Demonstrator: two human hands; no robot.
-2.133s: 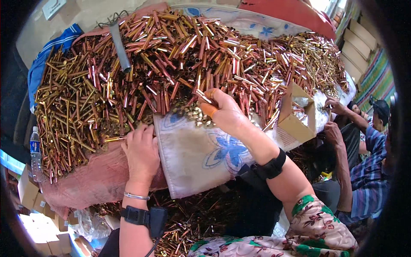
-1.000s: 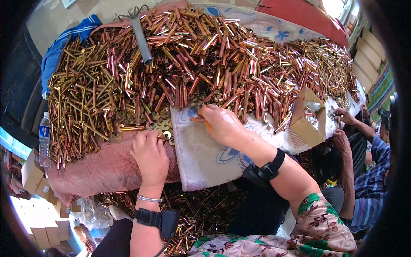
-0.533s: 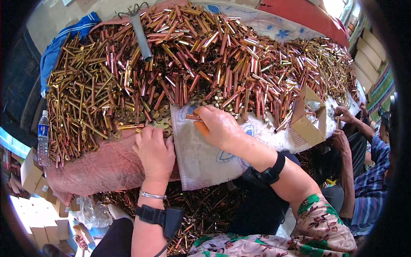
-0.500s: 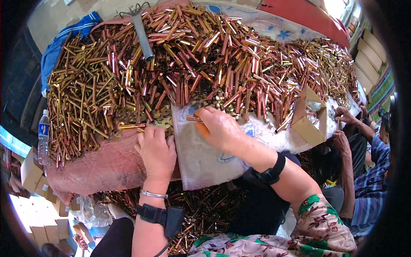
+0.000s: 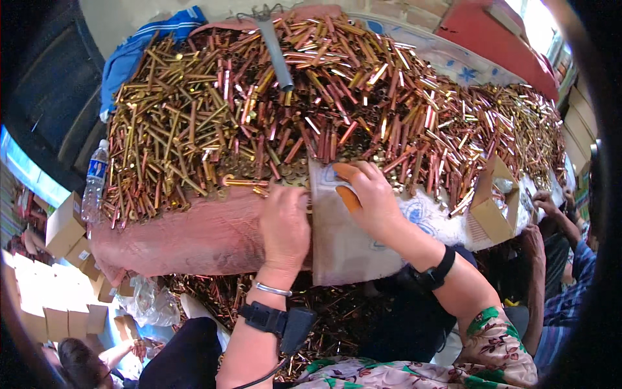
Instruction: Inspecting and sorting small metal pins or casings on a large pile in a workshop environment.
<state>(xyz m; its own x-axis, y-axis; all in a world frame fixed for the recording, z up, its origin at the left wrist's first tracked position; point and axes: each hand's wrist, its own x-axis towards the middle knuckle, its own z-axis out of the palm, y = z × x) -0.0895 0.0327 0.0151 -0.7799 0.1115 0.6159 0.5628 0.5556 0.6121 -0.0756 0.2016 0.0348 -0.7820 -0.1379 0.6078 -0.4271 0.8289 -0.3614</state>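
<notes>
A large heap of copper- and brass-coloured metal tubes [image 5: 337, 97] lies across the work surface. Small round metal discs [image 5: 295, 171] are scattered along its near edge. My left hand [image 5: 285, 223] rests over a pink cloth [image 5: 194, 240], fingers curled and tips hidden, so what they hold does not show. Just left of those fingers lie some brass tubes [image 5: 245, 183]. Over a white cloth with blue print [image 5: 337, 253], my right hand [image 5: 370, 194] has its orange-covered finger and thumb apart, with nothing visible between them.
A grey pipe-like tool [image 5: 277, 58] lies on the heap. At left stands a water bottle [image 5: 95, 181]; at right, an open cardboard box [image 5: 495, 204]. Another person's hands [image 5: 544, 207] are beyond it. More tubes [image 5: 324, 318] lie below the cloths. Cartons [image 5: 65, 227] stand lower left.
The view has shifted, so the scene sits farther right. A copper tube seen at my right fingers before no longer shows there. My left hand stays near the brass tubes.
</notes>
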